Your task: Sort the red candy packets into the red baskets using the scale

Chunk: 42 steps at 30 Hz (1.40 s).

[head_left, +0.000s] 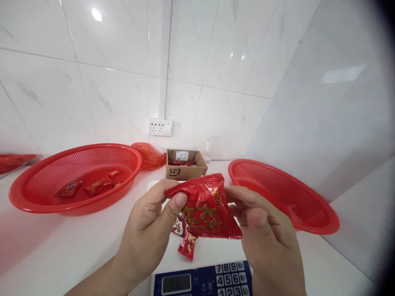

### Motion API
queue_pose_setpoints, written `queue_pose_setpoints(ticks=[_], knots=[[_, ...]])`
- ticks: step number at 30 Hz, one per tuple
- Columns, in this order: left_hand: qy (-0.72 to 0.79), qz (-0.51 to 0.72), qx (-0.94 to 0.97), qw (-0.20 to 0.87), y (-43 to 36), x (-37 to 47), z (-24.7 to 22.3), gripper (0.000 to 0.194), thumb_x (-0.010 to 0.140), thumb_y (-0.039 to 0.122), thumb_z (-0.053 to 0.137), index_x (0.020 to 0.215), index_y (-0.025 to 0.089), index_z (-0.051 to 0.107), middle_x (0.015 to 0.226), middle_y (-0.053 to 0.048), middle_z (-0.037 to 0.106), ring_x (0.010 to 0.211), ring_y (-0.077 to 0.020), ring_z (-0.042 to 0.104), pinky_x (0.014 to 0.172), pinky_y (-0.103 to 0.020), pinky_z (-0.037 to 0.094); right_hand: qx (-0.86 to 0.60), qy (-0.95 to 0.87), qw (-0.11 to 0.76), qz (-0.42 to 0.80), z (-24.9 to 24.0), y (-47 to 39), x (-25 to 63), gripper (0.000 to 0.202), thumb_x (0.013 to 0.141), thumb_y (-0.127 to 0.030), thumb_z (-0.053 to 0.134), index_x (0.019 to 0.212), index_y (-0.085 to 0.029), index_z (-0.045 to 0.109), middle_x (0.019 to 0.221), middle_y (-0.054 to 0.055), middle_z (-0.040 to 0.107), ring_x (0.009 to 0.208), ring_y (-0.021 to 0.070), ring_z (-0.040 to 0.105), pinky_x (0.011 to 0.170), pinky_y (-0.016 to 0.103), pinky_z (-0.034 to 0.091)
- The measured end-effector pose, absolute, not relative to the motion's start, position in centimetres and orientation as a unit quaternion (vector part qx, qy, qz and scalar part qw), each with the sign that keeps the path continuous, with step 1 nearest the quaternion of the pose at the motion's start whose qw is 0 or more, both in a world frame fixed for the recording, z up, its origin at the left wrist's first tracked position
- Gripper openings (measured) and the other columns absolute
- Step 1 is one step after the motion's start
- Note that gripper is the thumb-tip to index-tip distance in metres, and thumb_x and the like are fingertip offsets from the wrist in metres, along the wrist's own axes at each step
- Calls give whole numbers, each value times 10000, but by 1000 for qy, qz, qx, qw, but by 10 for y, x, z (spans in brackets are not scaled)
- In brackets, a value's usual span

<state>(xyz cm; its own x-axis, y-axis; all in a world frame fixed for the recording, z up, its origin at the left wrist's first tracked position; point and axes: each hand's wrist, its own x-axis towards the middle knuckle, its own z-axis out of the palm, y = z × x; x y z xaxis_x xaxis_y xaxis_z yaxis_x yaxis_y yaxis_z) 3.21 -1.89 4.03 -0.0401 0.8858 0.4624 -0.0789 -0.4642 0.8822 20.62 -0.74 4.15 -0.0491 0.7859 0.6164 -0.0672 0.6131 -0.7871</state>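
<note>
A shiny red snack packet (205, 209) with gold characters and serrated ends is held up in front of me. My left hand (148, 230) pinches its upper left corner, thumb on the near face. At the packet's right edge, the curled fingers of my right hand (268, 234) bear against it from behind; its thumb is raised off the face. Below the packet, a small red-wrapped piece (187, 245) and a dark red packet with a white label (179, 225) lie on a white surface, partly hidden. A blue scale (202, 283) with display and number keys sits nearest me.
A red mesh basket (75, 150) at left holds several red packets. Another red basket (314, 201) stands tilted at right. At the back are a cardboard box (187, 172) with packets inside, a red plastic bag (149, 156) and a clear bottle (207, 150) near the tiled wall.
</note>
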Motion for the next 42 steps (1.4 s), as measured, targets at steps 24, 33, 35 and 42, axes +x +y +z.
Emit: queue_pose_setpoints(ticks=[24,33,35,42], knots=[[295,570,521,563,-26,47,43,77,794,238,689,801,189,631,790,-4,663,728,-139,652,654,-245,571,-356,-681,565,301,48,-15,200,80,830,-262,611,765,-249,658,765,-15,653,680,132,613,611,249,510],[335,520,528,582,-25,45,42,165,777,304,705,865,200,613,696,18,623,612,-109,594,547,-206,520,-326,-730,555,232,43,-11,203,94,866,-199,571,800,-261,597,778,-34,624,704,112,603,612,217,507],[322,519,538,580,-25,45,42,117,800,276,680,833,193,604,700,13,628,643,-119,609,589,-229,531,-316,-733,550,245,45,-12,202,97,865,-190,571,801,-256,602,775,-30,620,682,111,603,603,220,514],[285,546,513,598,-25,46,42,83,833,180,619,767,189,569,661,23,618,637,-116,619,606,-242,537,-316,-732,522,303,48,-14,202,40,829,-230,625,841,-268,631,847,-5,635,831,157,628,688,261,551]])
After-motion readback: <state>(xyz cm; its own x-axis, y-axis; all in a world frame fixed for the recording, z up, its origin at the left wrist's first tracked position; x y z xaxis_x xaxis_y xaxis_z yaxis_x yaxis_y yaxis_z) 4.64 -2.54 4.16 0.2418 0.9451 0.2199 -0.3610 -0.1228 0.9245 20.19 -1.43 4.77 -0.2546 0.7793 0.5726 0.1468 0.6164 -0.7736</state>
